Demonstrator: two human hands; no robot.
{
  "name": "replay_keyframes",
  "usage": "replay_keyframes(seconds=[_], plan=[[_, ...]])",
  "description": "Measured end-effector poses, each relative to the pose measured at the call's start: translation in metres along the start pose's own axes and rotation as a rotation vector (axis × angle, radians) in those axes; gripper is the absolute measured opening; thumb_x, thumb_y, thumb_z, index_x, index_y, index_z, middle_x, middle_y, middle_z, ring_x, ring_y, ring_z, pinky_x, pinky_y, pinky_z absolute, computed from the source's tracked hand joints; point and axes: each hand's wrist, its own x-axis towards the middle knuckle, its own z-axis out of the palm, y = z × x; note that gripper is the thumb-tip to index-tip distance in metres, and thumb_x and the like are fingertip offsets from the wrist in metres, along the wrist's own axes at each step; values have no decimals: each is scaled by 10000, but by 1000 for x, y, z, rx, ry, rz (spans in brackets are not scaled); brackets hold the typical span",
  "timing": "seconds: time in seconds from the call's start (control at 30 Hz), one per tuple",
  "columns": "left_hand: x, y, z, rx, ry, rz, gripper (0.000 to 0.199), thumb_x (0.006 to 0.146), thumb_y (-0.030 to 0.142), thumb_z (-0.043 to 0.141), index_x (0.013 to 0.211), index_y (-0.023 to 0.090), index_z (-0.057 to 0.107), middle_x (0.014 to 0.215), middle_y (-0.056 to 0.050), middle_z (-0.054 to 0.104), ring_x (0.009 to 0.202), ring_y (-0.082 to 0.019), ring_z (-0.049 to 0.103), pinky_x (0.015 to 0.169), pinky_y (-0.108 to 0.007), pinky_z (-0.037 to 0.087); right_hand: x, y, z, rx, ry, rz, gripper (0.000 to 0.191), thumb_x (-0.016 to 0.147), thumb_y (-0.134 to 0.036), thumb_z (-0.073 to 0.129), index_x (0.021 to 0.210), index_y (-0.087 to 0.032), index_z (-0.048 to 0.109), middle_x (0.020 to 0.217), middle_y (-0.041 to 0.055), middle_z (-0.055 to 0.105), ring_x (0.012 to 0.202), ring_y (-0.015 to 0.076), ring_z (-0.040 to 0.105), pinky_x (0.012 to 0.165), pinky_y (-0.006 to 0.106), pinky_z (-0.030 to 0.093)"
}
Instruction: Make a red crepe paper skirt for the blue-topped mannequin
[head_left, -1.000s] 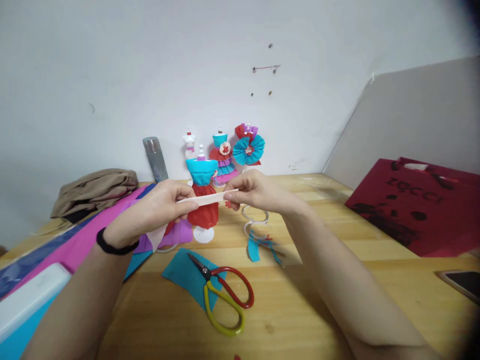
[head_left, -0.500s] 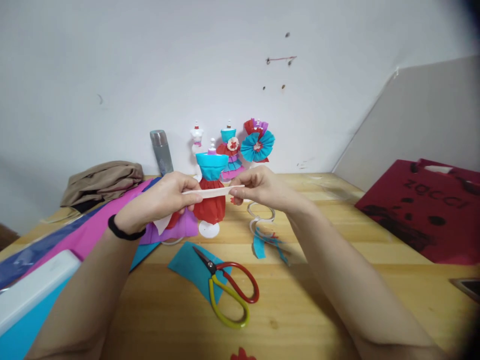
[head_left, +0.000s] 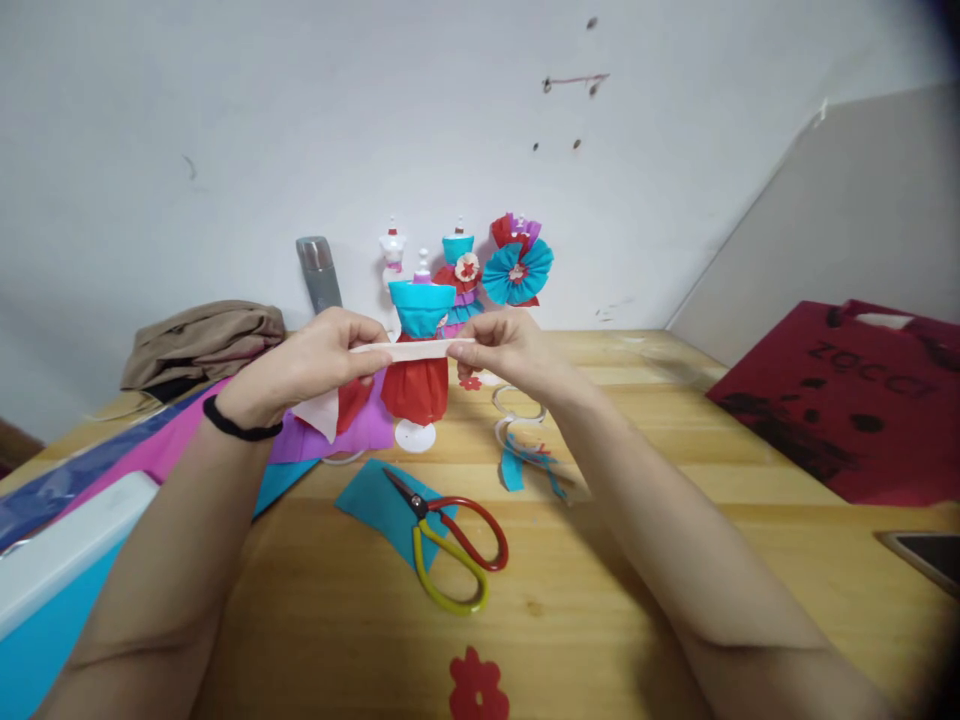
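Between my hands a narrow white strip [head_left: 420, 351] is stretched level, one end pinched by each. My left hand [head_left: 326, 352] grips its left end between thumb and fingers; my right hand [head_left: 501, 350] grips the right end. Just behind the strip stands a small dress form [head_left: 420, 395] with a turquoise top and a red skirt on a round white base. The strip covers part of its waist. Below lie scissors [head_left: 442, 545] with one red and one yellow handle, partly on a turquoise piece of material [head_left: 375, 500].
Several dressed forms, one with a big turquoise flower [head_left: 517, 272], stand by the wall near a grey flask [head_left: 319, 275]. Coloured sheets [head_left: 176, 440] and brown cloth [head_left: 202, 340] lie left. A red bag [head_left: 840, 400] stands right. A red flower cutout [head_left: 478, 685] lies in front.
The view has tilted down slightly, so the whole red flower cutout shows near the bottom. My hands still hold the strip, which now lies more level and slightly left, across the dress form's waist.
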Motion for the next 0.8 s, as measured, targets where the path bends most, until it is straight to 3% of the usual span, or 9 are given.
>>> replay_keyframes(seconds=[0.33, 0.53, 0.7, 0.8], plan=[[4, -4, 0, -60, 58, 7, 274, 774, 379, 638, 623, 154, 599, 546, 16, 493, 510, -93, 409, 471, -231, 274, 4, 8, 4, 2, 70, -56, 282, 843, -340, 668, 626, -177, 595, 567, 14, 631, 503, 107, 531, 533, 261, 400], [6, -6, 2, -3, 159, 51, 273, 781, 360, 634, 596, 162, 596, 543, 16, 476, 524, -101, 406, 486, -244, 274, 8, 12, 8, -30, 210, -100, 251, 767, -376, 727, 653, -182, 615, 611, -3, 598, 585, 129, 528, 593, 291, 401], [6, -10, 3, 66, 214, 95, 313, 807, 370, 606, 572, 165, 588, 534, 13, 465, 533, -109, 407, 502, -262, 269, 12, 16, 14, 34, 277, -169, 232, 700, -369, 761, 649, -204, 605, 841, 67, 696, 859, 224, 652, 801, 384, 518], [9, -15, 3, 105, 241, 108, 313, 807, 396, 610, 602, 160, 623, 541, 10, 487, 547, -115, 424, 515, -266, 279, 14, 18, 18, 125, 254, -169, 238, 686, -382, 769, 644, -212, 608, 887, 77, 720, 912, 241, 676, 821, 405, 547]])
